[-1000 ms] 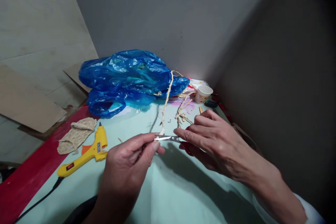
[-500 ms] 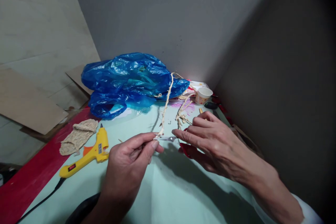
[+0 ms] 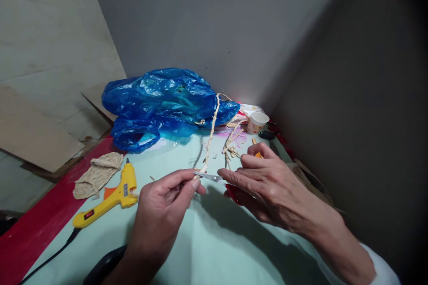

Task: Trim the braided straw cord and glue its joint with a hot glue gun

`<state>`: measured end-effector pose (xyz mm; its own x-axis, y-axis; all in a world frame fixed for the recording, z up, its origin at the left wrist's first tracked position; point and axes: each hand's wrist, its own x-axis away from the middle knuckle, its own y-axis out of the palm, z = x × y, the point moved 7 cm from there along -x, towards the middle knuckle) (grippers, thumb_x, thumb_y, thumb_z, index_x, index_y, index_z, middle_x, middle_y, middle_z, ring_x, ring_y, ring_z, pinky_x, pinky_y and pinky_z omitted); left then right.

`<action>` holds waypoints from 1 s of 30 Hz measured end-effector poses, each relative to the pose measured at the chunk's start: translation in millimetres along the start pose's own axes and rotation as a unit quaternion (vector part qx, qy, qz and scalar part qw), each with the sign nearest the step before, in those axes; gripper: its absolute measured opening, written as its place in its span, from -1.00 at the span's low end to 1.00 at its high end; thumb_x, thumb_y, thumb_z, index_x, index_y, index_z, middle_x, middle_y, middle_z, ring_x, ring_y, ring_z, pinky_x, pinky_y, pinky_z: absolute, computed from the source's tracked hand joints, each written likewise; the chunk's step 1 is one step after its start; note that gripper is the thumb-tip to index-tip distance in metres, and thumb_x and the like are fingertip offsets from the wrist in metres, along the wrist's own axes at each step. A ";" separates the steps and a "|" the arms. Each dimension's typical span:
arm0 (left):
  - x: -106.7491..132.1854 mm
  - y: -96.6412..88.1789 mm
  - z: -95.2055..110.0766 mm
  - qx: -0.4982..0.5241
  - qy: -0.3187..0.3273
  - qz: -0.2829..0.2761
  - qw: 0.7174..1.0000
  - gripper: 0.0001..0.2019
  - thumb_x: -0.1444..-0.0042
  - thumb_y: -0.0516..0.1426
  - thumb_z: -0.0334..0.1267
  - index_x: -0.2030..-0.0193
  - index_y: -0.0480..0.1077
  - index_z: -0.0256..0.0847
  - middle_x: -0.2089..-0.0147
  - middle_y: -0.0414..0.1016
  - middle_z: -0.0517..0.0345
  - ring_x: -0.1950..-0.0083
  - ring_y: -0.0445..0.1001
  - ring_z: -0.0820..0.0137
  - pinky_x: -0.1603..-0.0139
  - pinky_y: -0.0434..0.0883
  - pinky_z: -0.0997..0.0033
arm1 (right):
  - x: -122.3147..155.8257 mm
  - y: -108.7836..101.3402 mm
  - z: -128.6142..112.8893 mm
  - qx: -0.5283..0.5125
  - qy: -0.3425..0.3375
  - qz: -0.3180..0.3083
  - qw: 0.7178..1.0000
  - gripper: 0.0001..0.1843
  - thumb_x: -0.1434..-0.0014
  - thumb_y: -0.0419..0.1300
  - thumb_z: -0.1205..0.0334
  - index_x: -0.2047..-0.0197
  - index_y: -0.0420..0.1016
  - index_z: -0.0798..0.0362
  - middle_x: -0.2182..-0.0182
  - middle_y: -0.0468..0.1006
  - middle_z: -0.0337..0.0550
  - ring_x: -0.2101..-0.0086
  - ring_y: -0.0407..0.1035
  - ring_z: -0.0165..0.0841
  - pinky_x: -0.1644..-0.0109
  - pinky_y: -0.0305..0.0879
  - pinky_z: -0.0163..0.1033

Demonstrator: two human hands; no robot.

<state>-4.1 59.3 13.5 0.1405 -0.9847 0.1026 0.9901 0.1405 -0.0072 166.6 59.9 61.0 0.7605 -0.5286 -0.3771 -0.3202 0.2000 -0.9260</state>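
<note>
Between thumb and fingers, my left hand (image 3: pixel 163 213) pinches the near end of a pale twisted paper cord (image 3: pixel 211 136). The cord rises away from me in an arc toward the blue bag. My right hand (image 3: pixel 264 182) grips small scissors (image 3: pixel 211 177) with red handles, mostly covered by the fingers. The blades point left and lie at the cord's end, close against my left fingertips. Whether the blades are parted there I cannot tell. Further pieces of frayed pale cord (image 3: pixel 231 140) lie behind my right hand.
A yellow glue gun (image 3: pixel 107 200) with a black cable lies at the left, near a wound bundle of rope (image 3: pixel 98 173). Behind are a crumpled blue plastic bag (image 3: pixel 167 98) and a paper cup (image 3: pixel 257 123). Grey walls close off the back and right.
The scissors' blades have shifted slightly left and now overlap the cord's end at my left fingertips. My left hand has barely moved. The whole view has shifted slightly.
</note>
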 end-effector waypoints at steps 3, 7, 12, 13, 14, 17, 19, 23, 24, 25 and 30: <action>-4.3 0.4 -7.9 0.027 -0.007 -0.037 0.999 -0.88 -0.03 0.31 -0.22 0.31 0.61 -0.20 0.47 0.60 0.19 0.51 0.29 0.52 0.49 0.29 0.55 | 0.1 0.4 2.1 -0.008 -0.003 0.007 1.000 -0.75 -0.24 0.18 0.38 0.01 0.51 0.15 0.50 0.47 -0.20 0.42 0.13 -0.35 0.07 0.05 -0.04; -5.9 1.9 -15.4 0.066 -0.027 -0.079 0.994 -0.82 -0.05 0.32 -0.17 0.23 0.62 -0.19 0.42 0.61 0.14 0.48 0.32 0.49 0.46 0.35 0.52 | 0.8 -8.6 5.1 -0.028 -0.005 0.049 0.998 -0.72 -0.25 0.18 0.38 -0.04 0.50 0.10 0.47 0.51 -0.18 0.36 0.20 -0.30 0.08 0.06 -0.02; -3.4 1.0 -11.4 0.044 0.007 -0.070 0.997 -0.84 -0.07 0.31 -0.16 0.24 0.63 -0.14 0.42 0.60 0.17 0.46 0.36 0.48 0.43 0.35 0.54 | 3.5 -13.2 29.4 -0.261 0.197 0.137 0.935 -0.77 -0.30 0.22 0.18 0.01 0.49 0.05 0.44 0.50 -0.24 0.41 0.27 -0.37 0.24 0.16 -0.19; -2.6 1.8 -10.9 0.044 0.010 -0.071 0.996 -0.84 -0.07 0.30 -0.16 0.24 0.63 -0.13 0.43 0.59 0.18 0.45 0.37 0.47 0.42 0.35 0.54 | 3.8 -4.3 33.1 -0.332 0.247 0.133 0.901 -0.77 -0.30 0.21 0.11 0.04 0.47 0.03 0.43 0.50 -0.25 0.42 0.29 -0.38 0.28 0.17 -0.23; -1.8 2.9 -11.0 0.043 0.008 -0.073 0.996 -0.84 -0.08 0.29 -0.15 0.24 0.63 -0.13 0.44 0.58 0.19 0.44 0.38 0.47 0.41 0.34 0.54 | 3.5 6.5 34.8 -0.401 0.288 0.128 0.860 -0.77 -0.31 0.20 0.06 0.06 0.45 0.01 0.42 0.50 -0.27 0.42 0.30 -0.40 0.30 0.17 -0.25; 0.6 7.8 -12.5 0.036 -0.006 -0.085 0.996 -0.82 -0.09 0.28 -0.14 0.23 0.62 -0.14 0.50 0.50 0.23 0.45 0.33 0.47 0.41 0.30 0.53 | -2.4 37.5 29.7 -0.565 0.329 0.138 0.744 -0.73 -0.24 0.27 0.01 0.14 0.39 -0.01 0.40 0.51 -0.30 0.39 0.30 -0.44 0.31 0.16 -0.31; 1.6 11.4 -12.9 0.024 -0.006 -0.092 0.995 -0.84 -0.09 0.28 -0.14 0.26 0.61 -0.15 0.55 0.43 0.27 0.46 0.29 0.47 0.43 0.25 0.52 | -5.6 54.7 25.3 -0.653 0.337 0.151 0.661 -0.70 -0.17 0.36 0.08 0.16 0.37 -0.01 0.34 0.55 -0.28 0.35 0.36 -0.45 0.25 0.21 -0.32; 1.8 18.1 -16.3 -0.008 -0.008 -0.108 0.994 -0.82 -0.11 0.26 -0.10 0.32 0.56 -0.16 0.58 0.39 0.29 0.48 0.27 0.49 0.44 0.20 0.51 | -1.2 60.8 28.7 -0.695 0.355 0.222 0.584 -0.66 -0.04 0.45 0.27 0.19 0.40 -0.02 0.39 0.55 -0.36 0.39 0.38 -0.50 0.25 0.23 -0.37; 1.9 20.1 -17.5 -0.017 -0.011 -0.117 0.993 -0.80 -0.13 0.24 -0.08 0.32 0.56 -0.17 0.58 0.40 0.29 0.51 0.24 0.50 0.46 0.18 0.50 | 1.4 56.5 32.0 -0.689 0.355 0.248 0.581 -0.65 -0.01 0.47 0.31 0.21 0.41 -0.02 0.42 0.54 -0.39 0.40 0.38 -0.52 0.27 0.22 -0.38; 2.0 21.9 -18.5 -0.025 -0.013 -0.125 0.992 -0.78 -0.14 0.23 -0.06 0.30 0.55 -0.17 0.57 0.41 0.29 0.53 0.20 0.52 0.48 0.16 0.50 | 4.2 51.0 35.9 -0.681 0.353 0.274 0.580 -0.64 0.01 0.47 0.34 0.21 0.41 -0.03 0.44 0.53 -0.41 0.41 0.38 -0.52 0.28 0.22 -0.39; 1.7 28.0 -22.5 -0.060 -0.013 -0.156 0.986 -0.72 -0.19 0.17 -0.02 0.30 0.54 -0.19 0.56 0.40 0.29 0.59 0.17 0.53 0.50 0.18 0.48 | 16.7 24.5 59.8 -0.649 0.335 0.364 0.578 -0.64 0.03 0.47 0.36 0.24 0.42 -0.02 0.40 0.54 -0.38 0.36 0.42 -0.48 0.18 0.28 -0.33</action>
<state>24.0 59.3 -8.9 -0.1703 -0.9747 0.1449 0.9788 -0.1843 -0.0892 205.2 105.4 31.0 -0.0931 -0.9821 -0.1636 -0.9021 0.0137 0.4314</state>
